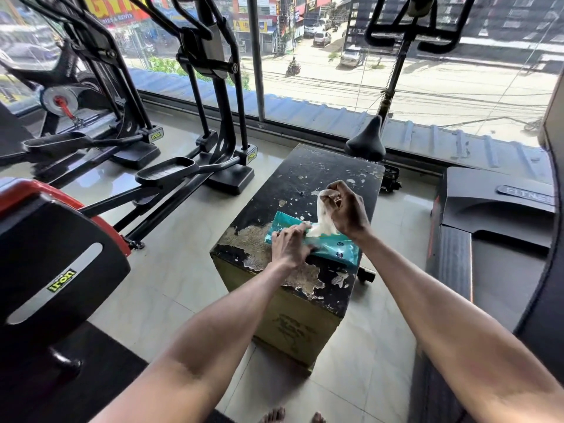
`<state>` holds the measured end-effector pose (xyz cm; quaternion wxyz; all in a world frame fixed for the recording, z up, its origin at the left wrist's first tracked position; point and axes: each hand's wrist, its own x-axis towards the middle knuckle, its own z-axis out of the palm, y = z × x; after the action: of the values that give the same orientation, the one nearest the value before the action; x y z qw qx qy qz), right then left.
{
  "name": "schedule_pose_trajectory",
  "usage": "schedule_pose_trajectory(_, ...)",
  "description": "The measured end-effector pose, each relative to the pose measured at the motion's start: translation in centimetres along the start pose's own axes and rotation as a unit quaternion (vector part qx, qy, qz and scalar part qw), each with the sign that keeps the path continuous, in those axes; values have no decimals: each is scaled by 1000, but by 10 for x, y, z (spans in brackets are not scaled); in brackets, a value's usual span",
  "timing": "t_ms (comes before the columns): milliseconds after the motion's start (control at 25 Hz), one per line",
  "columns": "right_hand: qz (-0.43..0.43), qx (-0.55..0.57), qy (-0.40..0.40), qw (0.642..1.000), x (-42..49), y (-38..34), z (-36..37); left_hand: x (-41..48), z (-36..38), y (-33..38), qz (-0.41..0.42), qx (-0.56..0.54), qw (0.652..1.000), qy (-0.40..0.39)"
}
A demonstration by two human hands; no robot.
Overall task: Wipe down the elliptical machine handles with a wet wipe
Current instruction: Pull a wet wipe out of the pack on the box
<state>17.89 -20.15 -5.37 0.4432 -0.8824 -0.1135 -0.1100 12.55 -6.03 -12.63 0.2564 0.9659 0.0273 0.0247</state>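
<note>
White and limp, the thin wet wipe (323, 221) stands half out of its slot. Its long axis runs straight up from the pack to the right hand (346, 209), whose fingertips are pinched tight on its top edge. Directly below that pinch lies the flat teal plastic wipe pack (335, 247). The left hand (288, 244) lies across the pack's left end, fingers laid flat, pressing it onto the chipped black wooden box (305, 178). The wipe's lower end looks not yet free, so I'd judge the pull needs to run upward. Well off to the left of both hands stands the black steel elliptical machine (218, 96). Its handles (189, 19) rise high above the grip, nearer the left hand.
</note>
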Motion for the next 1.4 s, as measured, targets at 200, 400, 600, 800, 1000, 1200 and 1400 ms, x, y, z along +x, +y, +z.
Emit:
schedule_pose_trajectory(200, 58, 62, -81, 993, 2, 11, -3, 2, -13, 1, 14, -74, 997, 8)
schedule_pose_trajectory(400, 144, 236, -97, 956, 3, 12, -4, 6, -21, -1, 8, -74, 997, 33)
schedule_pose_trajectory(600, 232, 359, -10, 904, 7, 11, -9, 10, -32, -8, -3, -20, 999, 38)
schedule_pose_trajectory(800, 237, 353, 12, 905, 11, 22, -9, 13, -39, -11, -13, -30, 999, 38)
schedule_pose_trajectory(1000, 167, 40, -71, 983, 3, 17, -7, 17, -49, -6, -5, -46, 997, 57)
schedule_pose_trajectory(1200, 68, -60, -238, 967, -7, 16, 7, 27, -51, -12, 15, -127, 990, 53)
schedule_pose_trajectory(1400, 98, -11, -149, 984, -5, 23, 9, 28, -51, -28, -79, -302, 949, 33)
